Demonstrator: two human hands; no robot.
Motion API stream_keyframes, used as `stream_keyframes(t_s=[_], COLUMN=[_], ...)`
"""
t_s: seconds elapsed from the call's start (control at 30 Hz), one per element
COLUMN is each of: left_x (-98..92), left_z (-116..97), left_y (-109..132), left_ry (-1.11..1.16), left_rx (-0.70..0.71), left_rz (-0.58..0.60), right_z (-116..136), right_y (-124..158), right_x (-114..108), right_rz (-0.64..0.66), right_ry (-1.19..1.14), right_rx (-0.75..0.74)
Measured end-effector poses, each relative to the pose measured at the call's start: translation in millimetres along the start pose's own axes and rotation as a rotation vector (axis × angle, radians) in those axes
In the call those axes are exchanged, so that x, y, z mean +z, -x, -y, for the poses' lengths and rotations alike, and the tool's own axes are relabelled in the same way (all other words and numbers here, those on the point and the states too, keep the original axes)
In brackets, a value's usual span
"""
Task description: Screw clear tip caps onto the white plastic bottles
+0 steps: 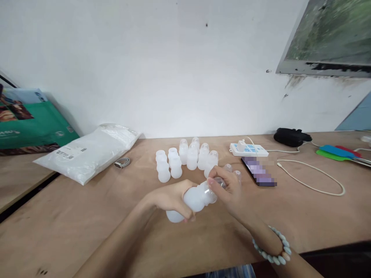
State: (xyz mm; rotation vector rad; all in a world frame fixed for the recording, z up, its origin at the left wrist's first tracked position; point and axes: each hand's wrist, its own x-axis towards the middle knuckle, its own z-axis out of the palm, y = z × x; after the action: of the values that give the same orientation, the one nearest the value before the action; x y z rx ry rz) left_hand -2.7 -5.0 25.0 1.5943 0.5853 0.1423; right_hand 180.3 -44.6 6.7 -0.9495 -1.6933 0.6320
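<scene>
A frosted white plastic bottle [194, 199] lies tilted in my left hand [174, 197], whose fingers wrap round its body. At the bottle's upper right end is a clear dome-shaped cap [209, 194]. The thumb and fingers of my right hand [228, 189] pinch this cap; they hide part of it. Behind my hands stand several similar bottles with clear caps [192, 157]. To their left are bottles without caps [164, 170]. Small clear caps [237, 175] show partly behind my right hand.
On the left are a white plastic package [95, 150], a green bag [37, 123] and a watch-like band [122, 162]. Toward the right are a phone [257, 171], a power strip [255, 150], a looped white cable [313, 163], a black pouch [292, 137] and coloured spatulas [336, 151].
</scene>
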Motion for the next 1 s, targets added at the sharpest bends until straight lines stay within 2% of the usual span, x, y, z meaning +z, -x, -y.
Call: stream_keyframes(t_s=[0.07,0.13,0.17,0.2,0.23,0.3,0.33,0.4,0.5,0.6,0.7,0.77,0.87,0.93,1.0], left_x=[-0.7,-1.3,-1.8,-2.5,-3.6,-6.4,-8.1,-11.4,-14.9,-15.5,-13.5,-11.0,-6.3,-2.7,1.2], left_z=[2,5,7,10,13,23,28,39,54,62,63,61,56,53,50], left_y=[-5,-6,-3,1,7,22,29,37,34,23,16,15,12,10,6], left_ry=[0.093,0.187,0.221,0.24,0.255,0.282,0.296,0.328,0.383,0.4,0.302,0.203,0.05,-0.094,-0.281], left_rx=[-0.019,-0.039,-0.055,-0.076,-0.09,-0.064,-0.03,0.049,0.197,0.302,0.301,0.273,0.256,0.248,0.221], left_rz=[0.078,0.216,0.283,0.327,0.333,0.199,0.099,-0.124,-0.379,-0.505,-0.568,-0.594,-0.678,-0.783,-0.87], right_z=[-2,-5,-8,-12,-17,-30,-38,-57,-89,-118,-128,-120,-88,-60,-33], right_y=[4,4,3,1,-1,-5,-5,0,17,33,36,29,12,0,-10], right_x=[-2,-17,-29,-45,-62,-97,-113,-133,-136,-125,-120,-120,-114,-97,-69], right_rz=[-0.043,-0.169,-0.264,-0.463,-0.601,-0.768,-0.733,-0.51,-0.16,0.024,0.135,0.127,0.0,-0.051,0.061], right_ry=[0.024,0.069,0.092,0.114,0.13,0.214,0.34,0.622,0.918,1.116,1.13,1.074,0.974,0.813,0.562], right_rx=[-0.024,-0.022,-0.003,0.044,0.051,0.026,0.065,0.18,0.211,0.175,0.169,0.141,0.02,-0.003,0.035])
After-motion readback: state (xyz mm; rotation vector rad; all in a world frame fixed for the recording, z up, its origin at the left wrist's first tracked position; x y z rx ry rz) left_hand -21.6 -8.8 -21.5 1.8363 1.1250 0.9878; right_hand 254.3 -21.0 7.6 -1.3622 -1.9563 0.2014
